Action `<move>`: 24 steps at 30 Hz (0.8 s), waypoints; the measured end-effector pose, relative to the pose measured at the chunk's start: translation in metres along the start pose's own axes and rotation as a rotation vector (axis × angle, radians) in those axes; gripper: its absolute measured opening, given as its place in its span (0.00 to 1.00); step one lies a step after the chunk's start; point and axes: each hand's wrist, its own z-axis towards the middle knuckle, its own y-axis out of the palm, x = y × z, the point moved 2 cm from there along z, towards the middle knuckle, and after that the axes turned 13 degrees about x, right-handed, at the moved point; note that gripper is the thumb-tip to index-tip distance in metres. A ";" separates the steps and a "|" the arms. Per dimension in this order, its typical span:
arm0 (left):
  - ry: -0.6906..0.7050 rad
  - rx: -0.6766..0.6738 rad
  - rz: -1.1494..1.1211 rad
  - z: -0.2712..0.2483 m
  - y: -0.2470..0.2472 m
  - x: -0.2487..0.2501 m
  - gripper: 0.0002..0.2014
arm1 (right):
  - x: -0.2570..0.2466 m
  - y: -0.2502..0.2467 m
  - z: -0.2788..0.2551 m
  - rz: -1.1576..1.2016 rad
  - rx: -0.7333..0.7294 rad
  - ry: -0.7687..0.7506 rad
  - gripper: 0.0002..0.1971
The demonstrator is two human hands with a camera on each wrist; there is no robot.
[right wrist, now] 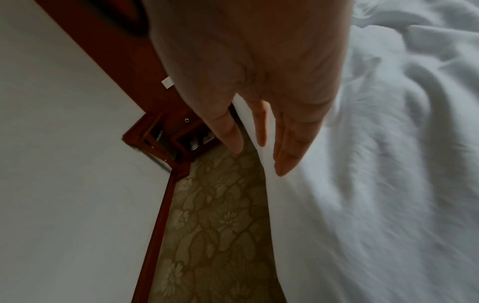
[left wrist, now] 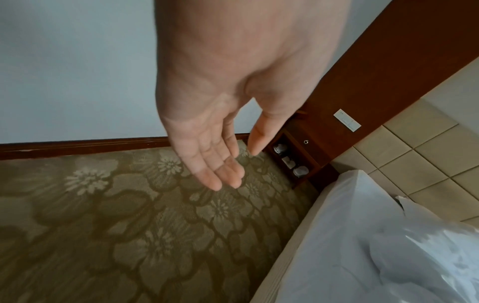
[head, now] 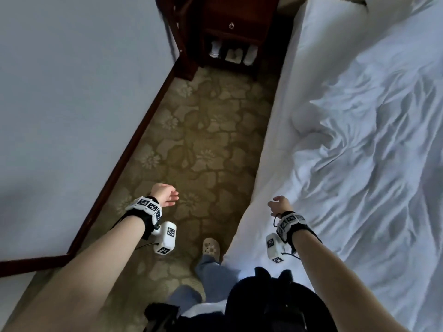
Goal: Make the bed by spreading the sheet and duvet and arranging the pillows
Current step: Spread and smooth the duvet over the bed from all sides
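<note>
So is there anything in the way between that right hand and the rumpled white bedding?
Nothing visible. The right hand hangs open at the bed's near edge, with the wrinkled duvet just beyond its fingers and only smooth sheet between. The left hand is open over the carpet.

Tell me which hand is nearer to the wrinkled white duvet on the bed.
Right. The right hand hovers at the bed's edge beside the duvet, not gripping it. The left hand hangs open over the carpet, farther from it.
</note>
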 end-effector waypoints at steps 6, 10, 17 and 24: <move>0.080 -0.088 0.083 0.050 0.044 0.105 0.11 | -0.044 -0.023 0.065 0.104 0.078 0.128 0.21; 0.130 -0.165 0.156 0.085 0.088 0.167 0.11 | -0.074 -0.048 0.095 0.231 0.130 0.185 0.18; 0.230 -0.345 0.320 0.135 0.182 0.280 0.11 | -0.129 -0.077 0.099 0.720 0.264 0.535 0.14; 0.325 -0.561 0.547 0.143 0.301 0.345 0.04 | -0.161 -0.060 0.106 1.441 0.277 0.920 0.21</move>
